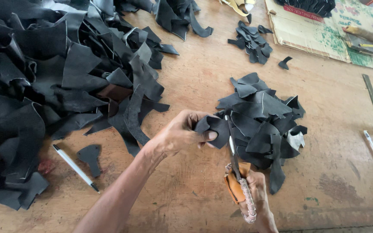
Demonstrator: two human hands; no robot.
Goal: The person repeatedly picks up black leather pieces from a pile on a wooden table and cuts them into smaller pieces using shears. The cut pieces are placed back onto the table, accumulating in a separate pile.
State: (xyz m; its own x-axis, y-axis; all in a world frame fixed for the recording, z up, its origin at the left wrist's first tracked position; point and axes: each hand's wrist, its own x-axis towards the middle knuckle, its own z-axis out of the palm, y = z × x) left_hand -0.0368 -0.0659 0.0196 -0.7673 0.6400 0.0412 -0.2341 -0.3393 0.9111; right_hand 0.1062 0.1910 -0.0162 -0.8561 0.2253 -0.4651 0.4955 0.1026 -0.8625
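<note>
On a worn wooden tabletop [195,86] heaped with black leather scraps [44,86], the left hand [180,133] pinches 1 black piece [214,127] while the right hand [253,190] grips scissors [234,159].

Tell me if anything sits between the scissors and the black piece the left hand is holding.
Nothing visible does. The left hand pinches the black leather piece above the wooden table, and the scissors in the right hand reach right up to its edge. The cut-piece pile lies beside and behind it, not between.
</note>
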